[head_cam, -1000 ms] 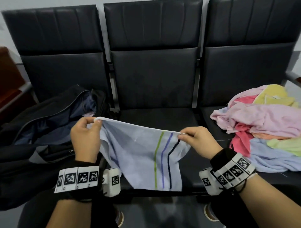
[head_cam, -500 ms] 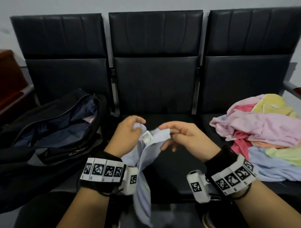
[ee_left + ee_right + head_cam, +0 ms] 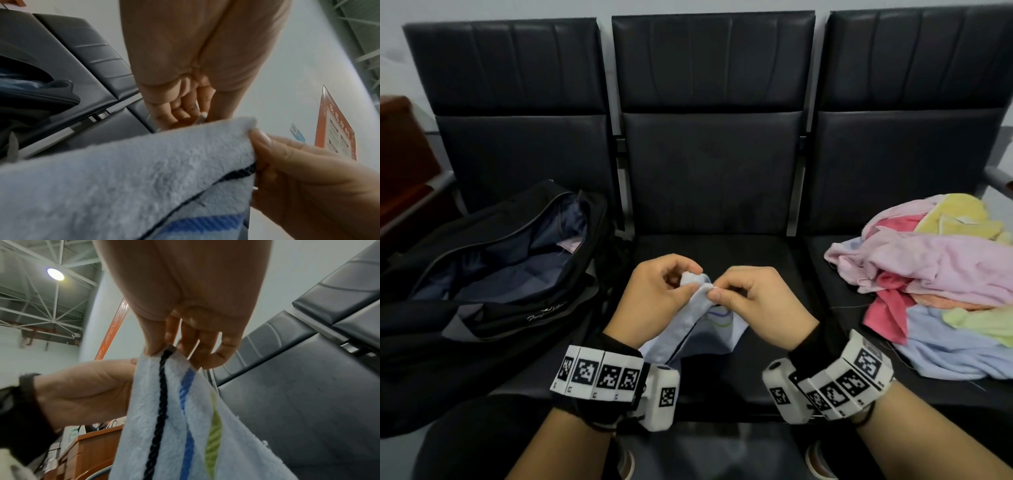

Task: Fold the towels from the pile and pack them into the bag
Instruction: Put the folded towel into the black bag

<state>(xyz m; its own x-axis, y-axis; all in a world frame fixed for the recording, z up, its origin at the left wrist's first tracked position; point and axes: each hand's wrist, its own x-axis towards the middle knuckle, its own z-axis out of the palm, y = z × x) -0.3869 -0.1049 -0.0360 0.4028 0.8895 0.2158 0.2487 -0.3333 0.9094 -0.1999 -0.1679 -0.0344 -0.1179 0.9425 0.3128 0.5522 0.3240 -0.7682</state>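
Both hands up close together over the middle seat (image 3: 717, 260) of a three-seat black chair row. Left hand (image 3: 654, 301) and right hand (image 3: 753, 305) each pinch the top edge of the pale blue towel (image 3: 698, 329); I read both grips as closed on cloth, thumb against forefinger, remaining fingers curled in. The pinched corners sit nearly touching, so the towel hangs doubled between the wrists, lower end dropping below the seat's front edge.

Left wrist view: towel (image 3: 127, 175) fills the lower frame, right thumb and finger clamp its edge at the right side, a dark stripe and a blue stripe run under them.

Right wrist view: the right hand's fingertips (image 3: 156, 348) nip the towel (image 3: 180, 426) right at the black stripe; blue and green stripes run down beside it. Left hand (image 3: 86, 389) is just beside the cloth, holding the near edge.

Bag (image 3: 493, 277): black, unzipped, lying open on the left seat, dark blue lining showing, something pale pink inside near the back. Can't tell what it is.

Towel pile (image 3: 935, 284): loose heap on the right seat, pink, yellow, red, orange, light green, light blue, unfolded. Well apart from the hands.

Marker-tagged bands with white camera blocks on both wrists.
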